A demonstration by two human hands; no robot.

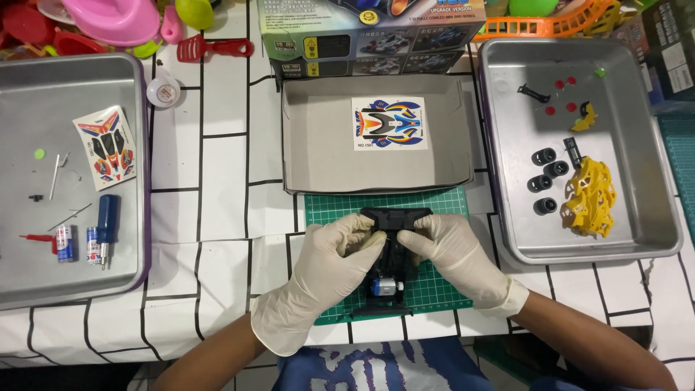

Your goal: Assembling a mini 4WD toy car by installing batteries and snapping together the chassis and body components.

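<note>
Black plastic, the toy car chassis lies on the green gridded cutting mat at the centre of the table, its long axis running from twelve to six o'clock, with a small silver and blue motor seated near its six o'clock end. Both hands wear cream latex gloves. The left hand closes on the chassis from nine o'clock, thumb and fingertips pinched against its upper middle; the right hand meets it from three o'clock, fingers curled over the same spot. The fingertips of the two hands all but touch, and whether some small part sits between them I cannot tell. Neither hand is nearer: they share the grip evenly.

At twelve o'clock, touching the mat's edge, lies an open grey cardboard box tray with a colourful sticker sheet inside. At three o'clock a steel tray holds a yellow plastic car body shell, four black wheels and small red bits. At nine o'clock a second steel tray carries another sticker sheet, a blue-handled screwdriver and two small batteries. Nothing crowds the chassis; only the box tray's rim stands close beyond its twelve o'clock end.
</note>
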